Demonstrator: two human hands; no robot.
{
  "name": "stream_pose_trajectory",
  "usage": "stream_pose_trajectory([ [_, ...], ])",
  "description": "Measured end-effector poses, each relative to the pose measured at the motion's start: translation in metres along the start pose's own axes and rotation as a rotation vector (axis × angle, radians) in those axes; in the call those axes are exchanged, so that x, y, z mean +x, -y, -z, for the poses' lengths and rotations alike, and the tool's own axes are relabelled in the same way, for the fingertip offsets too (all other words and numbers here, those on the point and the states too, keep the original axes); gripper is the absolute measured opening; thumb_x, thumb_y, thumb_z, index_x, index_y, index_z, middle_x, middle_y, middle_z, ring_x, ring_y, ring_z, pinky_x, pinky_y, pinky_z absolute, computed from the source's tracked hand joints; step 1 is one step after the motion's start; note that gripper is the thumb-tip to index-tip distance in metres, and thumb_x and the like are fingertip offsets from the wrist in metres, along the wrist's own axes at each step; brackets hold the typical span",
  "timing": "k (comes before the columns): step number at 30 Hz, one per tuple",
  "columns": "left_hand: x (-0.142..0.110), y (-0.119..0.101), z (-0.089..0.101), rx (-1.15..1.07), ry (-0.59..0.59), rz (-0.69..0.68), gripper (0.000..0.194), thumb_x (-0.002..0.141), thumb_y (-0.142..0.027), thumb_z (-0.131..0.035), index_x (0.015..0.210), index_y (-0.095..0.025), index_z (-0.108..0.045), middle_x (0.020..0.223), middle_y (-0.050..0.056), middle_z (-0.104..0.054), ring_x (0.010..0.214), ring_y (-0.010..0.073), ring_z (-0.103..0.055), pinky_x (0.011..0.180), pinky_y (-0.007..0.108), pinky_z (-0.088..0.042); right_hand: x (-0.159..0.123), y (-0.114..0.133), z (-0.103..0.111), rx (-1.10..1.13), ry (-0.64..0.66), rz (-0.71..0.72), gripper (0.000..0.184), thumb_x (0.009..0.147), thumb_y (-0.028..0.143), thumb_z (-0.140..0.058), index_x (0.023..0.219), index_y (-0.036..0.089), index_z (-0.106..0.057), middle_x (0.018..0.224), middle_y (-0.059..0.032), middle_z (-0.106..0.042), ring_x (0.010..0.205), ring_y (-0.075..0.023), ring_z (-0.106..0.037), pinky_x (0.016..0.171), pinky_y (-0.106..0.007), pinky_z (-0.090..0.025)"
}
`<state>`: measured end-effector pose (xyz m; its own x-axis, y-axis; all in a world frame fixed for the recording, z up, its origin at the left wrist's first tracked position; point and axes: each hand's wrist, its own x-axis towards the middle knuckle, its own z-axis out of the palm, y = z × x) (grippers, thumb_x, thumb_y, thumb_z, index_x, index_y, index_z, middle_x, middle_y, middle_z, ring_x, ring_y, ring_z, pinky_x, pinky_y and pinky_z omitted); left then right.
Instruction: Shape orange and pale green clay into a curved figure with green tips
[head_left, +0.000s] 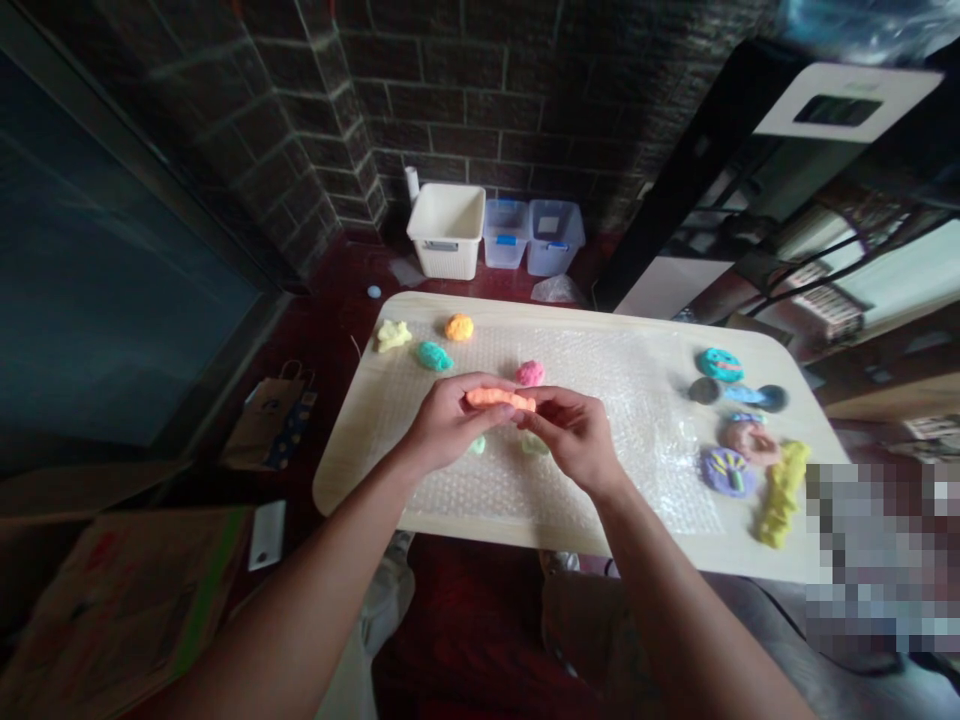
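Observation:
Between my two hands, above the middle of the table, is a strip of orange modelling clay. My left hand pinches its left part, and my right hand grips the right end between thumb and fingers. Just beyond my fingers lies a pink clay lump. Pale green clay pieces, one at the left and another at the right, show partly under my hands. Farther off to the left rest a teal lump, an orange-yellow lump and a pale yellow lump.
Bubble wrap covers much of the table. Several shaped clay pieces stand at the right, among them a purple one and a long yellow one. Past the far edge are a white bin and clear boxes.

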<state>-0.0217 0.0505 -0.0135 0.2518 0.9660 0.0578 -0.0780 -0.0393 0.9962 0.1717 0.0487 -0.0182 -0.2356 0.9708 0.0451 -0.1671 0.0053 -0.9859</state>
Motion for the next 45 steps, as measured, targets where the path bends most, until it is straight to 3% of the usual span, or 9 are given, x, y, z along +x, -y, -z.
stream_pose_trajectory([
  [4,-0.002,-0.001,0.002,0.053,-0.044,-0.009,0.029,0.084,-0.031,-0.085,0.108,-0.018,-0.079,0.106,0.01,-0.082,0.098,0.0242,-0.076,0.088,0.035,-0.059,-0.001,0.003,-0.002,0.004,0.022,0.009,0.028,0.077,0.038,-0.092,0.099,0.023,-0.083,0.094,-0.0052,-0.082,0.081,-0.0204,-0.074,0.08,-0.038,-0.06],
  [9,-0.007,-0.001,0.001,0.096,-0.05,-0.001,0.027,0.085,-0.033,-0.084,0.107,-0.019,-0.081,0.104,0.01,-0.082,0.097,0.0251,-0.076,0.086,0.036,-0.059,-0.003,0.004,0.0,-0.003,0.03,-0.061,0.034,0.08,0.044,-0.09,0.104,0.021,-0.081,0.081,-0.0045,-0.079,0.071,-0.0184,-0.071,0.071,-0.035,-0.059],
  [13,-0.008,-0.001,0.0,0.137,-0.072,-0.003,0.026,0.083,-0.033,-0.085,0.104,-0.018,-0.081,0.099,0.009,-0.081,0.092,0.0237,-0.075,0.081,0.033,-0.058,-0.003,0.002,0.001,0.005,0.057,-0.109,0.036,0.081,0.047,-0.089,0.103,0.019,-0.083,0.081,-0.0061,-0.08,0.071,-0.018,-0.072,0.071,-0.034,-0.059],
  [19,-0.004,-0.005,-0.005,-0.181,-0.144,0.032,0.046,0.073,-0.03,-0.094,0.11,-0.018,-0.071,0.098,0.006,-0.078,0.087,0.0192,-0.073,0.078,0.029,-0.058,-0.003,0.002,-0.003,0.117,0.03,-0.089,0.025,0.081,0.041,-0.09,0.094,0.021,-0.083,0.08,-0.0041,-0.079,0.07,-0.0165,-0.07,0.073,-0.033,-0.057],
  [25,-0.003,-0.007,-0.008,-0.212,-0.12,0.01,0.034,0.076,-0.028,-0.091,0.103,-0.016,-0.073,0.106,0.008,-0.077,0.098,0.0211,-0.073,0.087,0.031,-0.058,-0.002,0.0,-0.005,0.111,-0.04,-0.06,0.027,0.075,0.039,-0.094,0.093,0.022,-0.082,0.084,-0.0035,-0.078,0.074,-0.0177,-0.069,0.076,-0.034,-0.057],
  [30,-0.006,-0.005,-0.005,-0.012,-0.088,-0.033,0.027,0.08,-0.023,-0.085,0.104,-0.018,-0.073,0.102,0.005,-0.077,0.094,0.0192,-0.072,0.082,0.028,-0.055,-0.003,-0.004,-0.005,0.016,-0.043,-0.005,0.029,0.075,0.04,-0.092,0.093,0.022,-0.078,0.09,-0.0056,-0.078,0.077,-0.0195,-0.07,0.076,-0.035,-0.058],
  [33,-0.008,-0.005,-0.005,0.086,-0.056,-0.015,0.025,0.081,-0.022,-0.082,0.104,-0.016,-0.075,0.099,0.007,-0.077,0.089,0.0199,-0.071,0.077,0.028,-0.054,-0.004,-0.006,-0.005,-0.065,-0.049,0.041,0.026,0.077,0.037,-0.089,0.093,0.021,-0.077,0.086,-0.0057,-0.077,0.074,-0.0185,-0.068,0.072,-0.033,-0.056],
  [45,-0.012,0.0,-0.004,0.04,0.007,0.053,0.03,0.084,-0.033,-0.083,0.108,-0.015,-0.079,0.102,0.01,-0.082,0.088,0.0224,-0.074,0.075,0.029,-0.054,-0.007,-0.004,-0.005,-0.128,-0.033,0.017,0.017,0.076,0.029,-0.083,0.083,0.019,-0.071,0.07,-0.0009,-0.066,0.058,-0.013,-0.055,0.057,-0.027,-0.043],
])
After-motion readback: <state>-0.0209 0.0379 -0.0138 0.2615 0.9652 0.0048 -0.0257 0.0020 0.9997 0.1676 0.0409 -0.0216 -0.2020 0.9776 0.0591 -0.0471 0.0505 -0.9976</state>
